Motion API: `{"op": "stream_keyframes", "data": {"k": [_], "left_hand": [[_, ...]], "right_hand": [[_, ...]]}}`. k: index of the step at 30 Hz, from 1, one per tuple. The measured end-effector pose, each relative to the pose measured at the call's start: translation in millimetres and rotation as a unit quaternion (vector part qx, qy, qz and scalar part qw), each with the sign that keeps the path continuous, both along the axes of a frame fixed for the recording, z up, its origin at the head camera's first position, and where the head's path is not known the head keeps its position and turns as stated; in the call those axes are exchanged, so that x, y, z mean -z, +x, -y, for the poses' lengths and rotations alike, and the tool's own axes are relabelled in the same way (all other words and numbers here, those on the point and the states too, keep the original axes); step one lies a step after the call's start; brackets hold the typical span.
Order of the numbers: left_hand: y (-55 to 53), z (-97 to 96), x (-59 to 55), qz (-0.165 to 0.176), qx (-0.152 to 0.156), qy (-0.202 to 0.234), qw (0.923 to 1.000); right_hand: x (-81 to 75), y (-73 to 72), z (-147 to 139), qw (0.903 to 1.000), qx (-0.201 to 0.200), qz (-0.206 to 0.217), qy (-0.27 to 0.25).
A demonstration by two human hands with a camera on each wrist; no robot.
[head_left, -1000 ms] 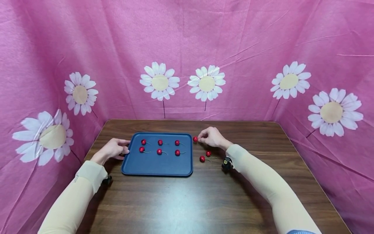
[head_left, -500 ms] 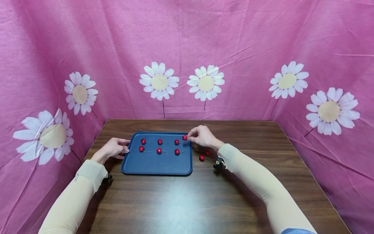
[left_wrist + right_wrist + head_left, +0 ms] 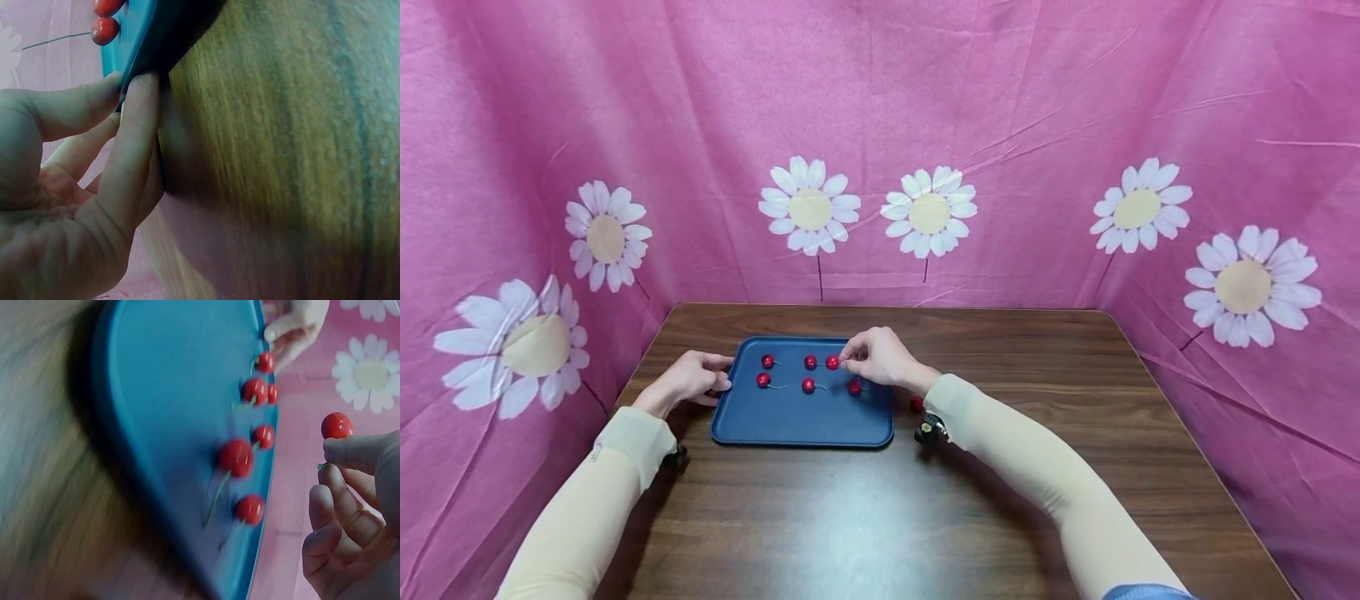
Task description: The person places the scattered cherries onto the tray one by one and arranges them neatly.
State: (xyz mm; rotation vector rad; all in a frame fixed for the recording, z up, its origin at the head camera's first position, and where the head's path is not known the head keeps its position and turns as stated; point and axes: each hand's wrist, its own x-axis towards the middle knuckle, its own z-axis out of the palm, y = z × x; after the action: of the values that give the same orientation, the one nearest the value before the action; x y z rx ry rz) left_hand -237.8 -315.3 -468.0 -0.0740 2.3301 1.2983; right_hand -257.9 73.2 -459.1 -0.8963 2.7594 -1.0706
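On the dark blue tray [image 3: 802,423] several red cherries with green stems lie in two rows. My left hand [image 3: 691,379] pinches the tray's left rim, the thumb above and fingers beneath, as the left wrist view shows at the tray edge [image 3: 140,44]. Over the tray's far right part, my right hand [image 3: 880,358] pinches a cherry [image 3: 337,425] by its stem end between thumb and fingertips. That held cherry is raised above the tray, close to a cherry [image 3: 810,362] in the far row. The right hand hides another far-row cherry in the head view.
A loose cherry [image 3: 917,403] lies on the wooden table [image 3: 1000,533] right of the tray, partly behind the right wrist camera [image 3: 928,429]. Pink cloth [image 3: 1037,100] with printed daisies hangs around the table's back and sides.
My right hand has carried its cherry leftward from beside the tray to over it. The left hand has stayed on the left rim. A loose cherry became hidden behind the right arm.
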Motion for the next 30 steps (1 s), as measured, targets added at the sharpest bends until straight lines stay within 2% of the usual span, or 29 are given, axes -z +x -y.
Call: {"op": "stream_keyframes", "data": {"k": [8,20,30], "left_hand": [[-0.1,-0.4,-0.8,-0.003,0.001,-0.003,1.0000],[-1.6,-0.2,0.7,-0.003,0.003,-0.005,1.0000],[-1.1,-0.4,2.1,0.002,-0.002,-0.003,1.0000]], "right_hand": [[-1.3,13.8,36.9,0.9999,-0.007,-0.009,0.013],[9.4,36.2,82.3,0.9979,-0.024,-0.008,0.060],[17.6,49.1,112.3,0.9945,-0.023,0.016,0.101]]}}
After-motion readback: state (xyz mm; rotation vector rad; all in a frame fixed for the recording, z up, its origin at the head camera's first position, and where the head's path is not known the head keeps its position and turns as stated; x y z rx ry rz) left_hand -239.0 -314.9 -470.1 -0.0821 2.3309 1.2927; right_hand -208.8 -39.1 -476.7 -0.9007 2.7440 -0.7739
